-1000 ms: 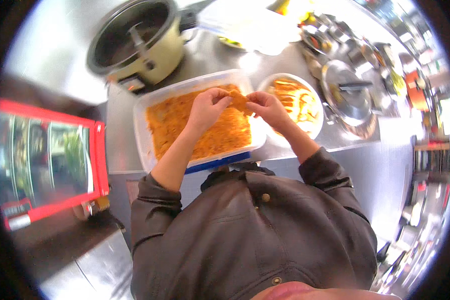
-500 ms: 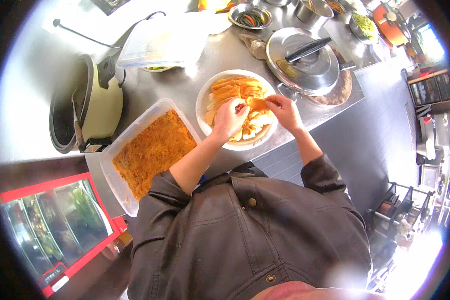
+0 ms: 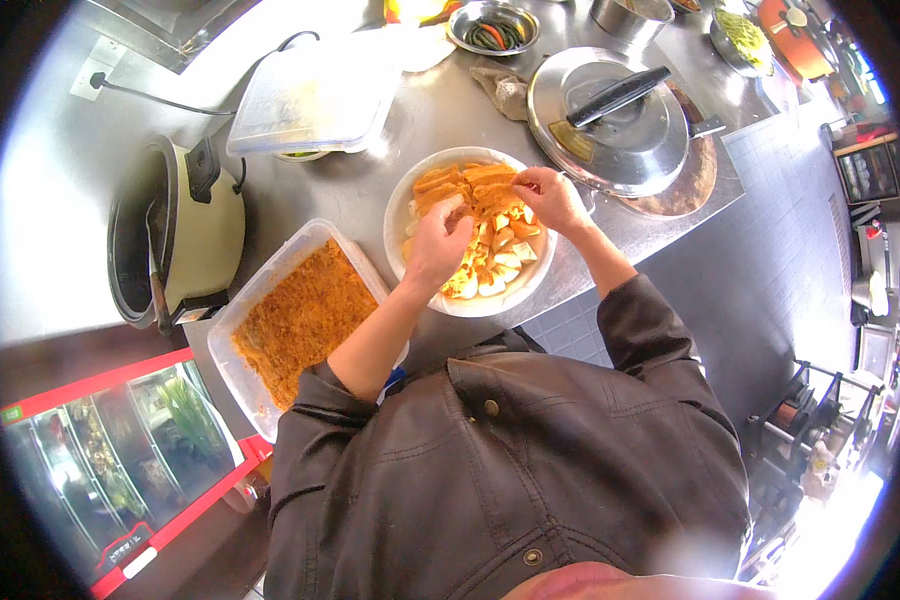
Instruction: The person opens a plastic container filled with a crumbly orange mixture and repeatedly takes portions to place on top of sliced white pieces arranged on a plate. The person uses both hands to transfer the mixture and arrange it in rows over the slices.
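A round white bowl [image 3: 397, 215] holds pale chunks and orange-coated slices [image 3: 442, 185]. The slices are stacked in rows at its far side, and loose cut pieces [image 3: 498, 265] lie at the near side. My left hand [image 3: 438, 245] is over the bowl's left part, fingers curled close to the slices. My right hand [image 3: 555, 202] reaches over the right rim, thumb and fingertips pinched at the edge of the slices. What either hand's fingers hold, if anything, is hidden. Left of the bowl, under my left forearm, stands a clear plastic tub [image 3: 232, 365] with an orange, coarse mixture [image 3: 305, 320].
A cream cooker [image 3: 208, 225] with a utensil inside stands at the left. Beyond the bowl are a translucent lidded box [image 3: 315, 100], a metal bowl of peppers [image 3: 492, 28] and a crumpled cloth [image 3: 502, 88]. A large metal lid [image 3: 610, 125] rests near the counter's right edge.
Both hands have drawn slightly apart; the orange slice between them is no longer held up. My right hand has moved a little up and left. More loose pieces show at the bowl's near side.
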### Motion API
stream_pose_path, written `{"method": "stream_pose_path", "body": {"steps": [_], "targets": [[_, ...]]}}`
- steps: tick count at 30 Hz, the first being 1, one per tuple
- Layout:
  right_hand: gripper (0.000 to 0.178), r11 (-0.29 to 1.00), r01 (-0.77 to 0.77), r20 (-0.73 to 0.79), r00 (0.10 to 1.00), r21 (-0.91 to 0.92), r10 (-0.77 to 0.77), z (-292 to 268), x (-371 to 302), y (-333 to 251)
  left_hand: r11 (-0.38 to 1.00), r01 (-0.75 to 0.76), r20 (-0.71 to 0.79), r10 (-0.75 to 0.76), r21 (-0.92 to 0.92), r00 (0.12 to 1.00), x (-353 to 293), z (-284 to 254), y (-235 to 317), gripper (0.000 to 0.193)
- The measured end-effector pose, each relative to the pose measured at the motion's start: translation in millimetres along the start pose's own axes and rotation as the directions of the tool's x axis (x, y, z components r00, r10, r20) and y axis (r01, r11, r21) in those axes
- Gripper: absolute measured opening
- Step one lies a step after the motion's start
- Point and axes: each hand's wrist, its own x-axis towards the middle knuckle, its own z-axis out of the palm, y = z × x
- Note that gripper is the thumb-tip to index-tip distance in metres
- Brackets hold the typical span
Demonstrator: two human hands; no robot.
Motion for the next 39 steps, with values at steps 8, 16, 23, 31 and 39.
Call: {"method": "stream_pose_path", "body": {"steps": [8,16,23,31,39], "targets": [[0.017,0.986,0.108,-0.087,0.989,-0.127,-0.120,6.9,0.1,-0.1,0.499,-0.553,0.360,0.434,0.668,0.826,-0.3,7.9,23.0,0.040],[0.025,0.956,0.155,-0.160,0.967,-0.248,-0.198,6.3,-17.3,0.3,0.431,-0.495,0.350,0.374,0.754,0.859,-3.8,17.4,13.2,0.043],[0.029,0.971,0.115,-0.221,0.962,-0.208,-0.161,8.3,-24.9,-8.6,0.510,-0.457,0.294,0.370,0.729,0.881,-11.8,14.0,17.8,0.045],[0.024,0.817,0.403,-0.068,0.881,-0.413,-0.469,18.3,-29.4,-23.7,0.655,-0.312,0.057,0.380,0.688,0.923,-76.0,-105.5,54.2,0.036],[0.009,0.792,0.581,0.026,0.809,-0.186,-0.587,50.5,-42.7,-123.4,0.606,0.378,-0.645,0.309,0.700,0.699,-206.4,-295.7,-3.0,0.030]]}}
